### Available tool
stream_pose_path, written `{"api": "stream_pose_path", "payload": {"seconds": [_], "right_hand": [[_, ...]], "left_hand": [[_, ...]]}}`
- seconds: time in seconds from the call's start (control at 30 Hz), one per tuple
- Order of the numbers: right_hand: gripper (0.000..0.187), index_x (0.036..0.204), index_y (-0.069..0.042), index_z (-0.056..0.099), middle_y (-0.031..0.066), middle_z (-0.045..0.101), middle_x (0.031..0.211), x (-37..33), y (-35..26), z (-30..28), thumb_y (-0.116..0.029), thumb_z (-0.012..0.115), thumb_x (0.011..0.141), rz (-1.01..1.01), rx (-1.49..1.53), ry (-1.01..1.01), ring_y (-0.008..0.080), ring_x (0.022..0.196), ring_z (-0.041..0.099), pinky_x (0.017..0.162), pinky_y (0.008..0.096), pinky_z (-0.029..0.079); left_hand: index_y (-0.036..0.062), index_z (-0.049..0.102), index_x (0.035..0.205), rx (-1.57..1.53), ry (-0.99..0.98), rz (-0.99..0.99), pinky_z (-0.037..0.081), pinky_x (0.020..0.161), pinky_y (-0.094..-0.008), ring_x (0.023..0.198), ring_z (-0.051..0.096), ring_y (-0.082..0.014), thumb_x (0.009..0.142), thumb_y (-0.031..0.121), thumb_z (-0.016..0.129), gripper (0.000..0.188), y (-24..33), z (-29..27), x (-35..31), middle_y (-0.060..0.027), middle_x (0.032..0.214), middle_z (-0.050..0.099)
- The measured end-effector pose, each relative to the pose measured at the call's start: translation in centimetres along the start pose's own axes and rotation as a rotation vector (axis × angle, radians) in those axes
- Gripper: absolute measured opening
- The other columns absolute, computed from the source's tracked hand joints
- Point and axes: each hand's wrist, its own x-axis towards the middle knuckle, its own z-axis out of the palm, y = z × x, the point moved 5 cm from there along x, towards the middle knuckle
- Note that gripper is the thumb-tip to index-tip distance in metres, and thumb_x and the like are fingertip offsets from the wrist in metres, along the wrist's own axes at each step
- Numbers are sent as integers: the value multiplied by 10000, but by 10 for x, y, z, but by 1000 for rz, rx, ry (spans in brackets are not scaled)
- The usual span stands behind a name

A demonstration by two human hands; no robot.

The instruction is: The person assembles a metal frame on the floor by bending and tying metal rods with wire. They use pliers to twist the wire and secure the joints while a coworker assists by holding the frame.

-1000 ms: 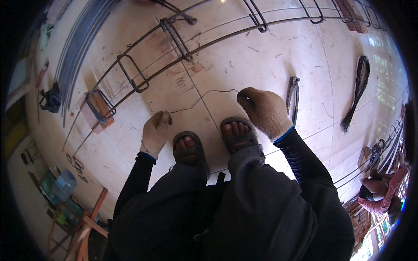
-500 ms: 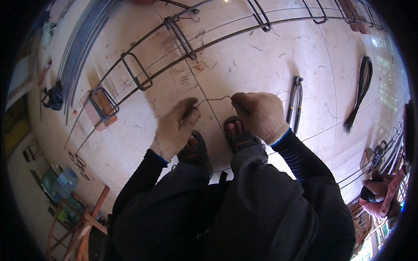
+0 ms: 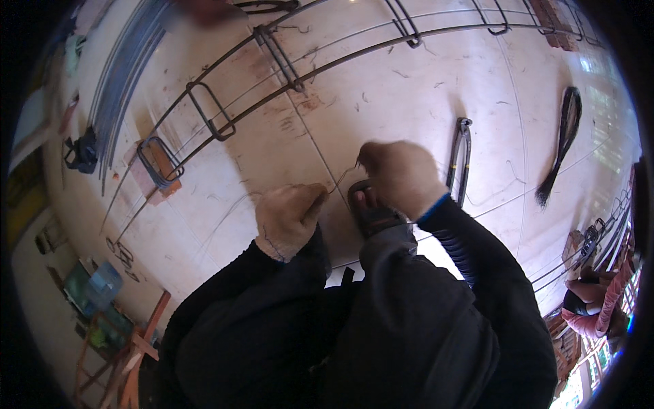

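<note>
Both my hands wear tan knitted gloves with fingers closed. A thin piece of wire runs slanting between them. My left hand pinches its lower end, low over my left foot. My right hand grips the other end, higher up and above my right sandal; its fingertips partly hide the wire. Beside my right hand lie pincers with dark handles marked yellow. Beyond both hands stretches a cage of steel bars and rectangular stirrups.
A looped bundle of black wire lies on the tiled floor at right. Long steel rods are at far left. A brick sits under the cage's near end. A wooden frame stands lower left; another person is far right.
My left hand has come nearer my body and slightly right, closing the gap to my right hand. The wire now slants more steeply. My right hand has shifted only a little.
</note>
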Motion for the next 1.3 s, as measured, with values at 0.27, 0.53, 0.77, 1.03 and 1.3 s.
{"api": "stream_pose_path", "payload": {"seconds": [0.27, 0.53, 0.77, 1.03, 1.3], "right_hand": [[219, 1071, -93, 790, 191, 790, 983, -8, -26, 16, -270, 681, 1000, -166, 189, -286, 427, 959, 767, 847, 521, 601], [230, 1153, -132, 771, 170, 780, 952, 9, -14, 21, -290, 675, 1016, -60, 60, -263, 423, 977, 758, 857, 527, 590], [223, 1086, -126, 747, 161, 767, 951, 21, -27, 51, -328, 675, 1025, -314, 6, -402, 414, 970, 758, 831, 535, 586], [231, 1120, -115, 743, 145, 771, 969, 36, -59, 78, -317, 689, 1020, -447, 11, -322, 396, 953, 765, 853, 519, 605], [274, 1158, -93, 819, 107, 793, 987, 14, -76, 11, -147, 847, 891, -774, 345, 433, 351, 895, 767, 811, 451, 621]], "left_hand": [[54, 796, 1097, -103, 204, -341, 619, 790, -424, 900, 802, -355, 1022, 121, 696, 142, -42, -4, -23, -166, 969, 804], [25, 784, 1104, -92, 196, -463, 613, 819, -415, 915, 805, -361, 1074, 208, 680, 212, -95, -4, -65, -178, 961, 808], [23, 772, 1191, 53, -20, -511, 601, 891, -478, 1018, 779, -408, 1052, 324, 708, 338, -101, 7, -88, -209, 1050, 799], [21, 686, 1344, -189, -158, -198, 599, 878, -467, 940, 765, -389, 1096, 272, 616, 360, -41, -3, -34, -191, 1006, 783], [4, 700, 1183, -331, -77, -389, 577, 816, -398, 838, 730, -268, 1146, 222, 525, 282, -69, 8, -41, -134, 942, 752]]}}
